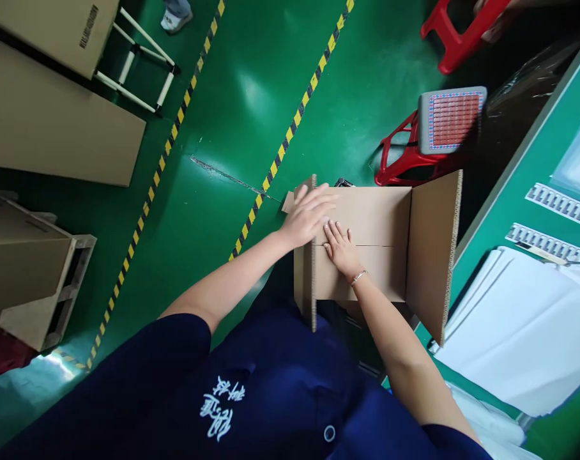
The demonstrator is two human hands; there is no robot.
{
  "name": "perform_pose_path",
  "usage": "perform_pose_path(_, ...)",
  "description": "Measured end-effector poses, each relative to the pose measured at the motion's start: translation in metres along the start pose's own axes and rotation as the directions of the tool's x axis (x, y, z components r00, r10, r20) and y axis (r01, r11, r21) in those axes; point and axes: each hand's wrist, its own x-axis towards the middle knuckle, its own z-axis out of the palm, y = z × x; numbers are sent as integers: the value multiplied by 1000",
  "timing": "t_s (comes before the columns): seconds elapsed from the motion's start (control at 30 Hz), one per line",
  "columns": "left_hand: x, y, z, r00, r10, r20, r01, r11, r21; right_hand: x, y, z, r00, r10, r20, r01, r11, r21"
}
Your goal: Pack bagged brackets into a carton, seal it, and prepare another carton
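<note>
A cardboard box [383, 217] is in front of my body, with upright flaps at its left and right ends and a seam across the middle of its inner face. My left hand [308, 217] is at the top of the left flap [311, 275], fingers spread and slightly blurred, reaching over its edge. Flat against the inner cardboard lies my right hand [341, 249], fingers stretched out, just right of that flap. A bracelet is on the right wrist. Neither hand grips anything that I can see.
To the right, a green table [524, 172] bears white sheets [524, 326] and metal strips [563, 204]. Red stools [409, 153] stand beyond the box, with a person's hand near the farther one. Large cartons [55, 121] and a pallet [74, 287] are at left, past yellow-black floor tape [160, 172].
</note>
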Motion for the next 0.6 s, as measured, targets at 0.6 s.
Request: perform_pose_path(0.6,51,-6,118,876,-475,-81,419,835,-357,-38,8,5,810,532,-247,-580,790,-201)
